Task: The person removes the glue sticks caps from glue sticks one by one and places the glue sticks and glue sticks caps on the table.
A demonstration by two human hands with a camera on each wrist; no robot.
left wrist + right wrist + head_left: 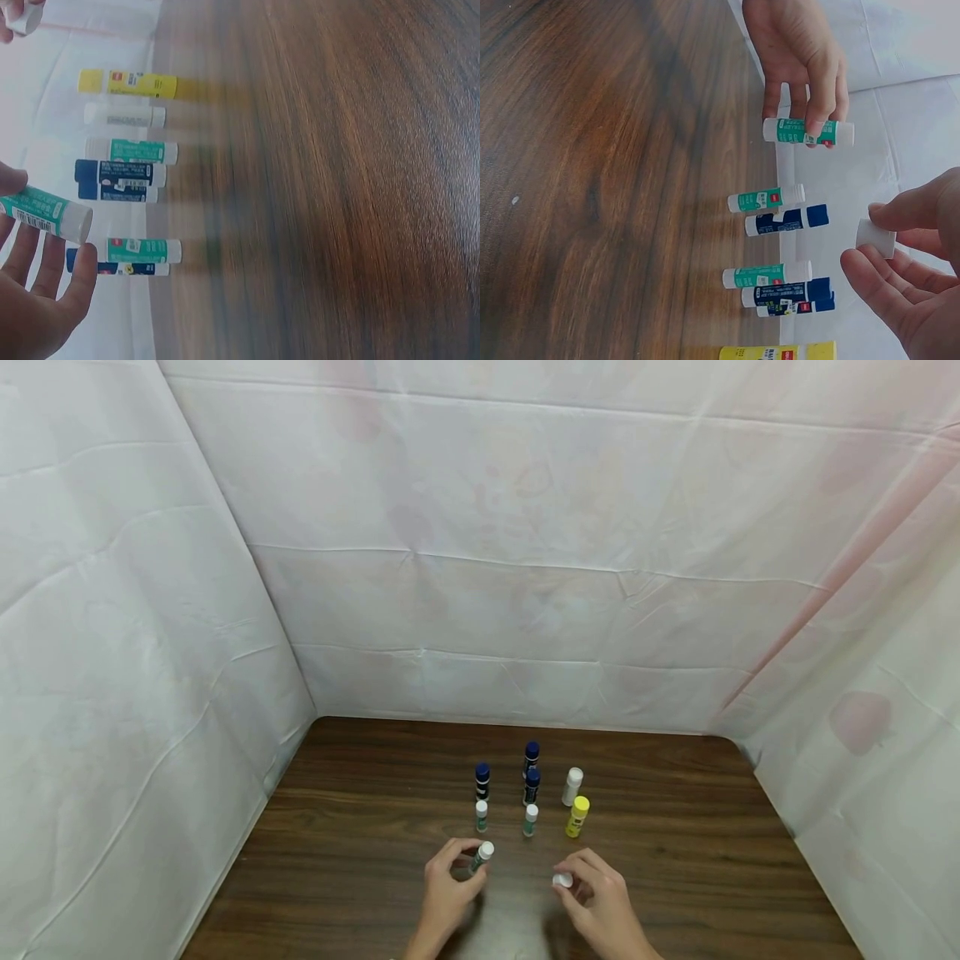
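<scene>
Pinching 1 smooth white cylinder

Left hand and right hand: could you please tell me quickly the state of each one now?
Left hand: closed, holding a green-and-white tube.
Right hand: closed, pinching a small white cap.

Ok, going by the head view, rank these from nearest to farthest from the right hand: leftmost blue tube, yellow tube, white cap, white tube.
1. White cap: held by the right hand.
2. Yellow tube: standing just beyond the hand.
3. White tube: standing behind the yellow one.
4. Leftmost blue tube: well over to the left.
</scene>
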